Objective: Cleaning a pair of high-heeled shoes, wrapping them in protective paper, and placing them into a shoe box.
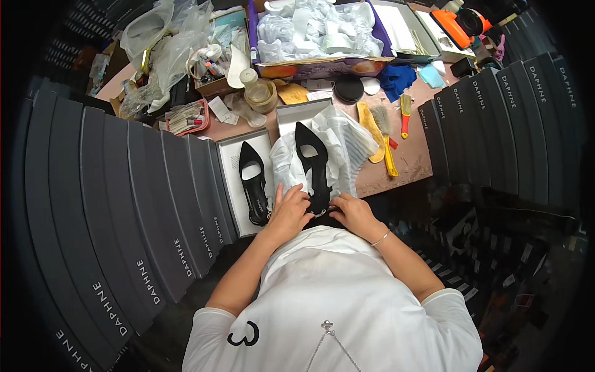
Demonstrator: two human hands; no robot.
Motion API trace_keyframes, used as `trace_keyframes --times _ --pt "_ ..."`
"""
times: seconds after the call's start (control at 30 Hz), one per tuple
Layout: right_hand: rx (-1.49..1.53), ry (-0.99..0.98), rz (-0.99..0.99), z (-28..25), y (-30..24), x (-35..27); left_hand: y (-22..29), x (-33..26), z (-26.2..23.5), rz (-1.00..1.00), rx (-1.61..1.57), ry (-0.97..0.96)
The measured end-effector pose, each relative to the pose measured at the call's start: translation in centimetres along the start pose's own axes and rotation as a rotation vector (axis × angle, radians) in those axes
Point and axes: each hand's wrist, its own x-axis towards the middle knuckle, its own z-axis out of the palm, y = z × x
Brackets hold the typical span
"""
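Observation:
A black pointed slingback shoe (318, 170) lies toe away from me on white tissue paper (284, 155). My left hand (288, 214) has its fingers curled at the left side of the shoe's heel end. On the other side, my right hand (356, 217) pinches by the heel strap, where a small shiny buckle shows. Finger parts under the strap are hidden. The matching black shoe (253, 186) rests to the left in a white-lined grey shoe box part (227, 162). Behind the tissue, another grey box part (294, 111) shows its edge.
Tall rows of dark grey shoe boxes (105, 204) stand at left, with more boxes (496, 124) at right. A purple carton (322, 67) of crumpled paper sits behind. Brushes (389, 155), a blue cloth (398, 80), a glass jar (260, 96) and a pink basket (201, 121) lie around.

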Motion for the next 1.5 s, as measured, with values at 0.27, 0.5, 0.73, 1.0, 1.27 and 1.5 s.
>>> trace_keyframes --times 0.27,0.5,0.73,1.0,1.27,1.5 --pt "0.170 0.261 -0.069 -2.0 -3.4 0.5 1.0 4.3 -2.4 0.013 -0.260 0.099" --pt "0.346 0.413 0.029 -2.7 -0.6 -0.1 0.9 0.8 2.4 0.098 0.014 0.215" --pt "0.406 0.724 0.456 -5.4 12.1 0.8 1.8 -2.5 2.6 -0.249 -0.108 0.180" --pt "0.062 0.758 0.337 -12.0 22.9 8.3 2.2 0.7 4.9 -0.300 -0.060 0.185" --pt "-0.493 0.327 0.288 -17.6 32.6 13.9 4.0 1.3 4.7 -0.505 -0.228 0.196" --pt "-0.618 0.101 0.409 -17.5 32.4 15.0 3.6 -0.1 3.6 -0.613 -0.705 0.203"
